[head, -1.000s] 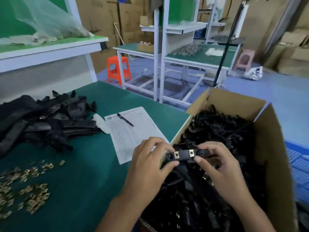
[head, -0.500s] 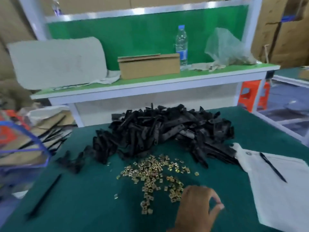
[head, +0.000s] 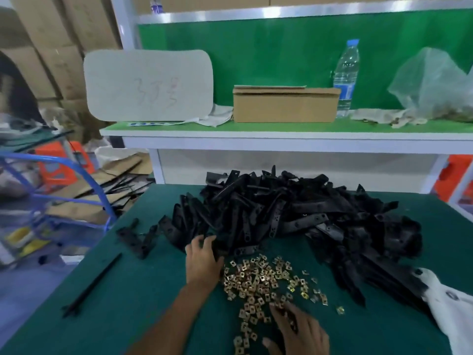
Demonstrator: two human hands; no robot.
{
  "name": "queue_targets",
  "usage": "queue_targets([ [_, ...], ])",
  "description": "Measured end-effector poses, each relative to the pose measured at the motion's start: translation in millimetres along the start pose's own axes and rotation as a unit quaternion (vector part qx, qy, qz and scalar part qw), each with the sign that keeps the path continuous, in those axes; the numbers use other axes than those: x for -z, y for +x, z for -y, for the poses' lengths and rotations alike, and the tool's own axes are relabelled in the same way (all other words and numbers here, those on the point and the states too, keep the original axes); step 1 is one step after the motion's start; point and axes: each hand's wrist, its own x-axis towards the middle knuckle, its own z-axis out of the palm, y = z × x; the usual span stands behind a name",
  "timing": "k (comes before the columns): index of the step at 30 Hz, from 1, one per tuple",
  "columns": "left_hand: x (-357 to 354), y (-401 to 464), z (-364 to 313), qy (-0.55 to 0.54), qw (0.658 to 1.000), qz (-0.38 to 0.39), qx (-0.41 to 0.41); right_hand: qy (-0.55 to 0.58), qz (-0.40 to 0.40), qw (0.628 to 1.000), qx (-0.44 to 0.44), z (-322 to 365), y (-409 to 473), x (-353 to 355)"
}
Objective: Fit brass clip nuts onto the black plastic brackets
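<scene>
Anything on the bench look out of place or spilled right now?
Mostly orderly. A few brackets and a thin black strip lie apart, left of the main bracket pile. Some clip nuts have strayed right of their heap. No damage visible.

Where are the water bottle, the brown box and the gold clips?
water bottle (head: 345, 73): head view, on its clear body.
brown box (head: 285, 105): head view, on its front face.
gold clips (head: 258, 278): head view, middle of the pile.

left hand: on black brackets | right hand: fingers on brass clip nuts
</scene>
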Motion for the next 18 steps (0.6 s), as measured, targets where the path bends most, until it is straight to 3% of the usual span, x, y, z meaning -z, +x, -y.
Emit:
queue_targets([
  [1, -1, 6, 5, 0.008, 1.000, 0.008, 0.004, -0.023, -0.029, 0.998, -0.052, -39, -49, -62],
  [2, -1, 11, 8, 0.009, 1.000, 0.006, 0.006, 0.088, -0.011, 0.996, -0.007, -43, -63, -81],
  [6, 6, 22, 10, -0.003, 0.997, -0.065, -0.027, 0.141, 0.019, 0.987, -0.074, -46, -78, -88],
  [8, 16, 21, 5, -0.077, 0.989, -0.119, -0.033, 0.177, 0.024, 0.979, -0.102, -49, -86, -90],
  [10, 32, 13, -6, -0.203, 0.967, -0.155, 0.013, 0.170, -0.017, 0.982, -0.087, -50, -86, -93],
  [14, 59, -16, -20, -0.462, 0.870, -0.104, 0.141, 0.172, -0.061, 0.978, -0.102, -54, -85, -92],
  [18, 85, -69, -22, -0.673, 0.721, 0.001, 0.168, 0.197, -0.075, 0.972, -0.102, -53, -90, -90],
])
